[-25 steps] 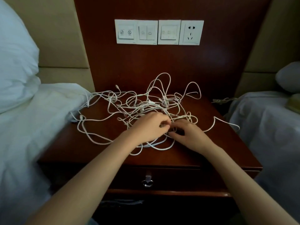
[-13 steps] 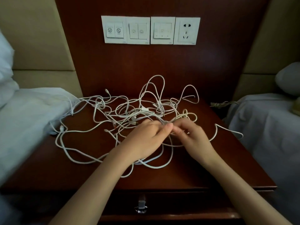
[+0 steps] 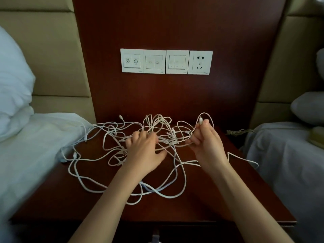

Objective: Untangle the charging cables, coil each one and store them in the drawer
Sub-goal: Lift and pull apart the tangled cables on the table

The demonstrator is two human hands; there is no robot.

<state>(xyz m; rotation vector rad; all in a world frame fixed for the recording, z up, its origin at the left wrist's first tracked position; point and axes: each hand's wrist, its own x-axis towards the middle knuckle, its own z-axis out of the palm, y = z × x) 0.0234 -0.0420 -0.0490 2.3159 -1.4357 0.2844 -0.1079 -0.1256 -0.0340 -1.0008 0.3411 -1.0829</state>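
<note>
A tangle of white charging cables [image 3: 98, 155] lies spread over the dark wooden nightstand [image 3: 201, 204]. My left hand [image 3: 145, 153] rests palm down on the middle of the tangle, fingers spread over the strands. My right hand [image 3: 206, 144] is raised to the right of it and pinches a cable, with a white plug end [image 3: 201, 120] sticking up above the fingertips. A loop of that cable arcs over the hand. The drawer front is almost out of sight at the bottom edge; only its metal handle [image 3: 155, 237] shows.
Beds with white sheets flank the nightstand, one on the left [image 3: 31, 146] and one on the right [image 3: 287, 155]. A row of wall switches and a socket [image 3: 166, 61] sits on the wooden panel behind. One cable end trails toward the right edge [image 3: 245, 160].
My hands have moved apart: the right one lifted a plug end up and to the right, the left one flattened onto the tangle. The camera tilted upward.
</note>
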